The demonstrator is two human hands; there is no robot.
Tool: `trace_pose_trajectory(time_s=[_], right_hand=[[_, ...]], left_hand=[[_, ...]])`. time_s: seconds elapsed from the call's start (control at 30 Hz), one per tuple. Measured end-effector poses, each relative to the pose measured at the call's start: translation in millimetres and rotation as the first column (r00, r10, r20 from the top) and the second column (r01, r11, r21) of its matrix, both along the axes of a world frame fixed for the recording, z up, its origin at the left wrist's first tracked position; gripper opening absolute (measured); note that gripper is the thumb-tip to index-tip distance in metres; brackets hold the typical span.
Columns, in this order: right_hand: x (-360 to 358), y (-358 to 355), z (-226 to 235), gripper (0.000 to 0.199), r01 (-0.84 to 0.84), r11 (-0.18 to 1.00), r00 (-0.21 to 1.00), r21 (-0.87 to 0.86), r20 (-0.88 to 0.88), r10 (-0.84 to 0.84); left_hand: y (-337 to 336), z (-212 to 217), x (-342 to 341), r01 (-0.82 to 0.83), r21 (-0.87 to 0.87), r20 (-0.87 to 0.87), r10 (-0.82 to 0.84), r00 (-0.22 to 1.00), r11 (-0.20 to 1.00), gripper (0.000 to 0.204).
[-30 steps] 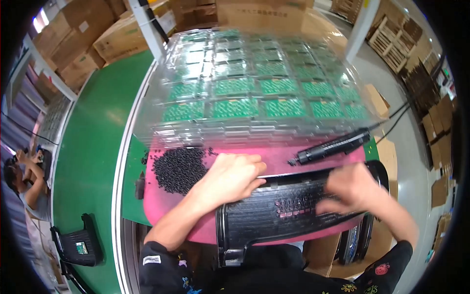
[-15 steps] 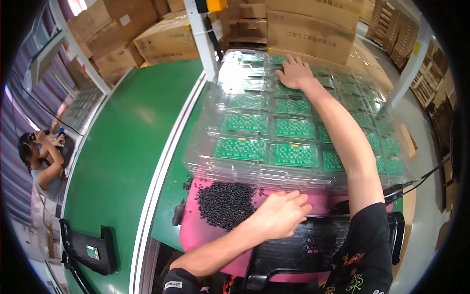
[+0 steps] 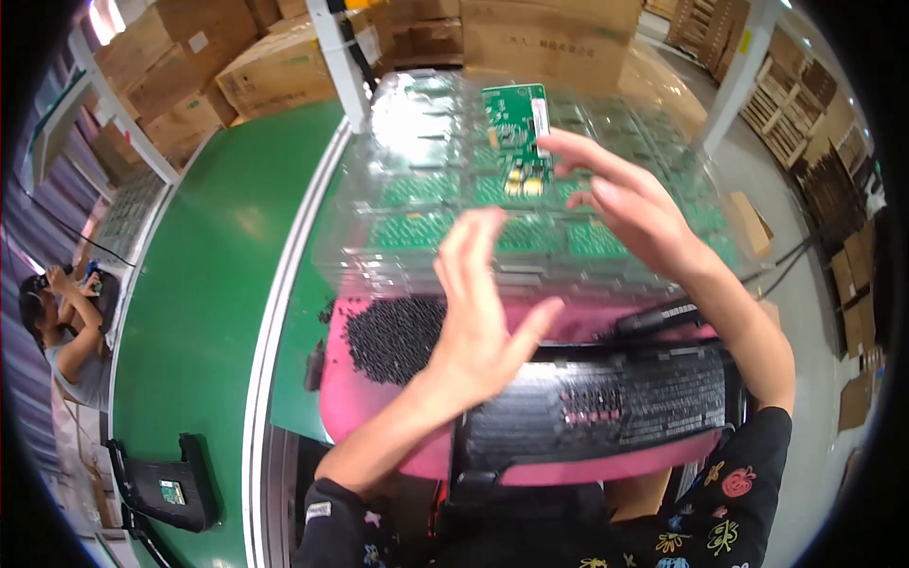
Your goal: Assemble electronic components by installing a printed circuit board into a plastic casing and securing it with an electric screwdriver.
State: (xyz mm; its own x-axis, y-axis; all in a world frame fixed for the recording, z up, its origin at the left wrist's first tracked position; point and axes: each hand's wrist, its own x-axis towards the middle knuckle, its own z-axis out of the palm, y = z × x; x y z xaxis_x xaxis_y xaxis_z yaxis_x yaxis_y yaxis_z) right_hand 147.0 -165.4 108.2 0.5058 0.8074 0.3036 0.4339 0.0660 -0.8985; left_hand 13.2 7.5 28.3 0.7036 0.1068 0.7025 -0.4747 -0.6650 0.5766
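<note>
My right hand (image 3: pixel 639 204) grips a green circuit board (image 3: pixel 516 123) at its edge between thumb and fingers. The board is raised and tilted, with components on its visible face. Below it lies a stack of clear plastic trays (image 3: pixel 445 276) with green boards in their compartments. My left hand (image 3: pixel 472 331) is open and empty, fingers raised and thumb spread, near the trays' front edge. In front of me a black plastic housing (image 3: pixel 525 417) with slots rests on a pink mat (image 3: pixel 346 412). Beside my left wrist is a heap of small black parts (image 3: pixel 388 343).
A dark tool-like object (image 3: pixel 653 320) lies behind the housing. On the left runs a green conveyor belt (image 3: pixel 204 284) with a metal rail, carrying another black housing (image 3: pixel 175 497). A person (image 3: pixel 71 331) sits beyond it. Cardboard boxes (image 3: pixel 544 52) stand behind the trays.
My right hand has come back from the far trays with a circuit board in its grip. My left hand has risen and opened, moving left off the housing. The view has shifted.
</note>
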Motion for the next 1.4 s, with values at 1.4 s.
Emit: trace_pose_trajectory(time_s=[1.4], right_hand=[[-142, -142, -116, 0.054, 0.483, 0.823, 0.856, -0.3, 0.36, -0.372]], left_hand=[[-35, -21, -21, 0.63, 0.16, -0.782, -0.291, 0.551, 0.76, 0.055]])
